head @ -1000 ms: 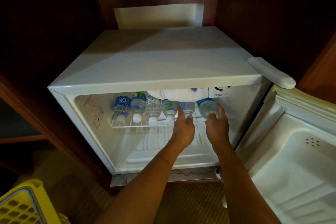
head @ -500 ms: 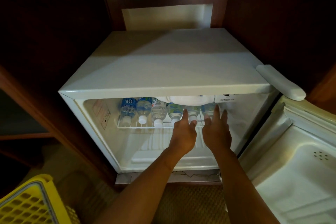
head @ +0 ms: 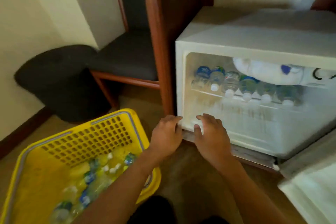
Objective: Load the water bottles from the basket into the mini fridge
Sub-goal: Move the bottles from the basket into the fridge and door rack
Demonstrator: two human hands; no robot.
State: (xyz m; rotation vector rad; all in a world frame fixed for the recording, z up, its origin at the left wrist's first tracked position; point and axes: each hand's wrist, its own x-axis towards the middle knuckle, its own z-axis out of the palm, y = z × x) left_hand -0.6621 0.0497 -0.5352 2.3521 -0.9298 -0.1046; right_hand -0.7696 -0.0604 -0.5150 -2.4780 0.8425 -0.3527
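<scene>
From the head camera, both hands are empty in front of the lower left corner of the white box-shaped mini fridge (head: 254, 42). The left hand (head: 168, 132) has its fingers loosely apart and a little bent, with the tips at the fridge's front corner. Blur keeps me from telling whether they touch it. The right hand (head: 211, 132) is just beside it, palm down and fingers spread, over the bottom lip of the opening and gripping nothing.

Inside the fridge, a row of clear plastic water bottles (head: 231, 85) lies side by side on the upper shelf, with white caps toward the front and blue and green labels behind. The ones toward the right smear together, so I cannot count them. Above them bulges a smooth white rounded compartment (head: 263, 72) with a blue mark. The open white fridge door (head: 309, 196) is cut off at the lower right.

On the brown carpeted floor (head: 181, 178), left of the fridge, sits the yellow plastic basket (head: 87, 136). Its far wall is pierced with rows of holes and its rim is grey-edged. More capped bottles (head: 94, 174) lie jumbled in its bottom, and the left forearm hides part of its right rim.

Further back are a round black upholstered stool (head: 60, 78) and a dark padded seat in a reddish wooden frame (head: 127, 56).
</scene>
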